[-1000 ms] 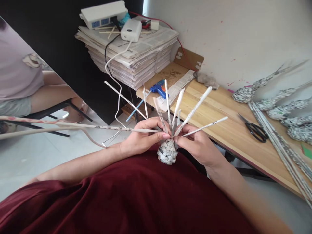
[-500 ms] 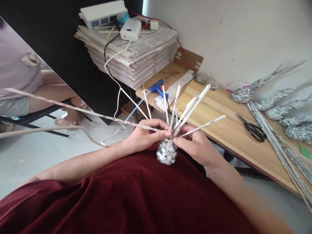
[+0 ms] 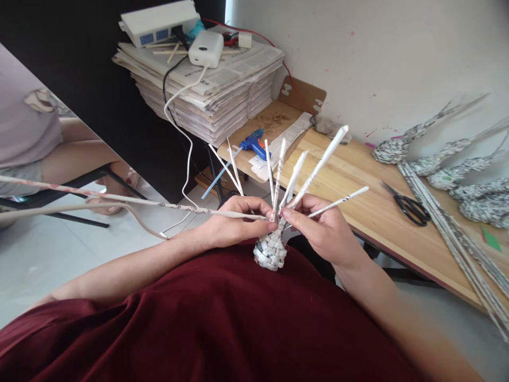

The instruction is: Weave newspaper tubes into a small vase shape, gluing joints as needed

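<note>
Between my hands, just above my lap, is a small woven paper piece (image 3: 270,251) with a rounded base and a narrowing neck. Several rolled paper sticks fan up and out from its neck. My left hand (image 3: 242,223) pinches the neck, thumb in front and fingers behind. A long rolled paper strand (image 3: 191,209) runs from under that thumb out to the left. My right hand (image 3: 318,225) grips the base of the upright paper sticks (image 3: 322,164) between thumb and forefinger, close to the left thumb. The fingers partly hide the weave at the neck.
On the wooden table (image 3: 358,196) lie black-handled scissors (image 3: 411,208), long paper rolls (image 3: 445,233), several finished woven pieces (image 3: 392,151) and a blue glue gun (image 3: 254,143). A newspaper stack (image 3: 207,101) bears a power strip (image 3: 159,24). Another person (image 3: 32,127) sits at the left.
My right thumb has moved up from the neck onto the stick bases. The upright sticks have spread apart, and the long strand on the left has dropped lower.
</note>
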Available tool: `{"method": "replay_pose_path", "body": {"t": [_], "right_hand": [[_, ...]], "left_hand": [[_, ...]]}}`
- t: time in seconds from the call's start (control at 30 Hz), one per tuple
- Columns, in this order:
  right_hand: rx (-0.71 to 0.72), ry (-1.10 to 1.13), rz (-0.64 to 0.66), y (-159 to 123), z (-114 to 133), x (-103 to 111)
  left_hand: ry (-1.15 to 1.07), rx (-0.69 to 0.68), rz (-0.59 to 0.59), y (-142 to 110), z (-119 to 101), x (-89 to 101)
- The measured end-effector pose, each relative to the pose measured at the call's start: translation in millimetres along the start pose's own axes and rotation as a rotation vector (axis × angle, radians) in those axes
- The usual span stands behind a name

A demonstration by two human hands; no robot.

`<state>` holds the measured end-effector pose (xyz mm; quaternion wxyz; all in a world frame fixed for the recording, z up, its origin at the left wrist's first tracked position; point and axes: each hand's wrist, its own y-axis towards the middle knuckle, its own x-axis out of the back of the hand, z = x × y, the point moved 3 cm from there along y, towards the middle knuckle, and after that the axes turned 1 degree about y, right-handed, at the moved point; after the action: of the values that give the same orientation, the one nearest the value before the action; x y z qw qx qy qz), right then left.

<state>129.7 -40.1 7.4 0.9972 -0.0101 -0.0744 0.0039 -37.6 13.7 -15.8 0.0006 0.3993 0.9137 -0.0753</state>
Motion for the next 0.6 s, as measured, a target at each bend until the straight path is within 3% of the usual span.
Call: {"method": "replay_pose_path", "body": {"t": [0.17,0.4,0.6], "right_hand": [[0.121,-0.025,-0.023,-3.3,0.6,-5.2],[0.136,-0.058,-0.034,-9.9,6.4,-10.3],[0.146,-0.064,-0.029,-13.6,10.1,-7.7]], "left_hand": [[-0.019,0.045,0.027,0.3,-2.4,-0.8],[0.068,0.051,0.029,0.3,-0.1,-0.4],[-0.042,0.012,0.018,-1.2,-0.6,-2.9]]}}
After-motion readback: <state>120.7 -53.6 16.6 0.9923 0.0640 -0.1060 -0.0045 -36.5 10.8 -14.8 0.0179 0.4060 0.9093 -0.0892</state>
